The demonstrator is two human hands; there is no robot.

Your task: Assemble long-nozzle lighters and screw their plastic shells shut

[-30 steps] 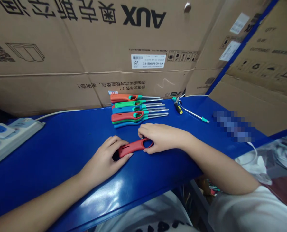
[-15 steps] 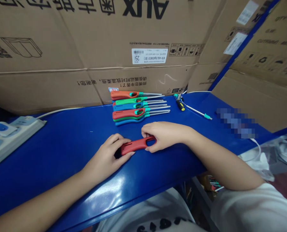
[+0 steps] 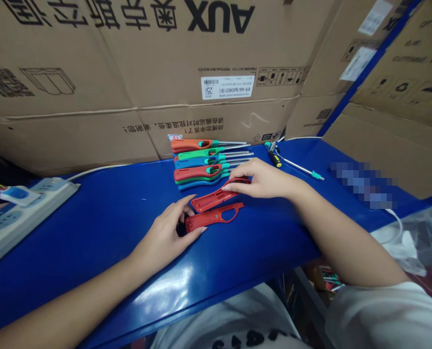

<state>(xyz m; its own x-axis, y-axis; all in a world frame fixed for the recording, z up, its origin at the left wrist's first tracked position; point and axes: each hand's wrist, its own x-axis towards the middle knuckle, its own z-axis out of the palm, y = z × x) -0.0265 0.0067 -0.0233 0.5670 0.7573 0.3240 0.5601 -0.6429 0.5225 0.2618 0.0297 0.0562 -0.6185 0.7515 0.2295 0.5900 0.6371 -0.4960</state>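
Observation:
Two red lighter handle shells lie side by side, their hollow inner sides facing up. My left hand (image 3: 167,230) has its thumb and fingers around the left end of the nearer shell (image 3: 213,216), which has an oval trigger opening at its right. The left fingertips come close to the farther shell (image 3: 210,200); whether they touch it I cannot tell. My right hand (image 3: 261,179) pinches the right end of that farther shell and hides part of it. Just beyond are several assembled lighters, among them a red lighter (image 3: 196,173) and an orange lighter (image 3: 190,145).
A tool with a black and yellow handle (image 3: 275,160) lies at the back right, beside a metal lighter tube (image 3: 298,166) with teal ends. A white power strip (image 3: 30,206) stands at the left. Cardboard (image 3: 136,63) walls the back of the blue table (image 3: 103,218).
The single red handle held between both hands is now apart in two shells. My right hand has moved up and right with one shell; my left hand stays at the other.

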